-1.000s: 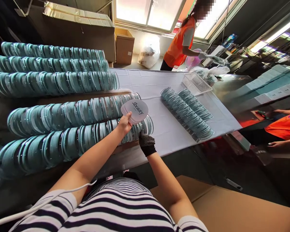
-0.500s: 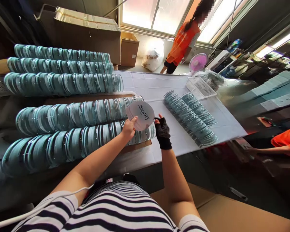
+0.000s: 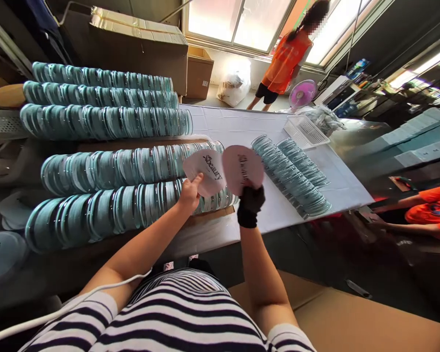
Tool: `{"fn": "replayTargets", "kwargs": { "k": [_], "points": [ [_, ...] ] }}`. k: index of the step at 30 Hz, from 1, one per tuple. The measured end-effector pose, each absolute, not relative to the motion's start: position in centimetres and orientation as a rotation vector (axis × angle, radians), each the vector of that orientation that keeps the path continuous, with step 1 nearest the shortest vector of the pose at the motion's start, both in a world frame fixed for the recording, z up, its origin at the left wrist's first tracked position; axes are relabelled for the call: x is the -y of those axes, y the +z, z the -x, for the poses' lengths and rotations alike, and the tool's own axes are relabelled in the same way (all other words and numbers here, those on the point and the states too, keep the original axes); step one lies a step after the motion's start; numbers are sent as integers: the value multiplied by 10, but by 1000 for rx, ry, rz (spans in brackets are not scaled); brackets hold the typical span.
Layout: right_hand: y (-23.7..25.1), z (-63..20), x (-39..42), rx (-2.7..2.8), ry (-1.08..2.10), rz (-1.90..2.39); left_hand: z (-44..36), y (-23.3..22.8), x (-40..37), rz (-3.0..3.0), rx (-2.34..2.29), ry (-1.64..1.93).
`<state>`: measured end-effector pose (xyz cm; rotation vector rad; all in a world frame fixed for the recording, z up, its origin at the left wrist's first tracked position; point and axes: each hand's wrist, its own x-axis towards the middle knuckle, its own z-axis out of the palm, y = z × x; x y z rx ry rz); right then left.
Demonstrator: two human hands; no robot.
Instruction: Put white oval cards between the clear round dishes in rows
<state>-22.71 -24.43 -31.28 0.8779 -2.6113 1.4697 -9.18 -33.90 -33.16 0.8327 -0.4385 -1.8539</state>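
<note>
My bare left hand [image 3: 189, 192] pinches a pale rounded flat disc [image 3: 204, 168] with dark lettering that reads like "beauty", thumb on its face. My right hand [image 3: 251, 204], in a black glove with bare fingertips, is closed on the lower edge of a second, pinkish rounded disc [image 3: 241, 165]; its lettering is blurred. The two discs are held side by side above the table, their edges close together. Below and to the left lie long rows of stacked blue-green clear-edged pieces [image 3: 106, 208]. Two shorter stacked rows [image 3: 291, 178] lie right of my right hand.
A white perforated basket [image 3: 306, 132] stands at the far right of the white-covered table [image 3: 210, 120]. Cardboard boxes [image 3: 143, 54] stand behind. A person in orange [image 3: 288, 61] is beyond the table, near a pink fan [image 3: 302, 94]. Another person's orange sleeve [image 3: 434, 195] shows at right.
Earlier one disc showed, in my left hand, with my right fingers at its edge. Now a second disc is in my right hand, to its right. The person beyond the table has shifted slightly.
</note>
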Motion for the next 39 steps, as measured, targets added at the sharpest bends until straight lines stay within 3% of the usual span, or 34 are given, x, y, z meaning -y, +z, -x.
{"fn": "replayTargets", "kwargs": {
  "k": [2,8,16,23,39],
  "points": [
    [-312,237,216,2601,1309,-830,89,-327,352,-822,362,-1817],
    [-355,206,133,2604,489,-1488,90,-335,380,-897,229,-1778],
    [-365,178,210,2764,74,-1690,88,-344,378,-963,263,-1796],
    [-345,186,211,2813,146,-1773,88,-346,377,-942,283,-1798],
    [-374,178,243,2762,212,-1837,82,-345,379,-922,185,-1833]
  ]
}}
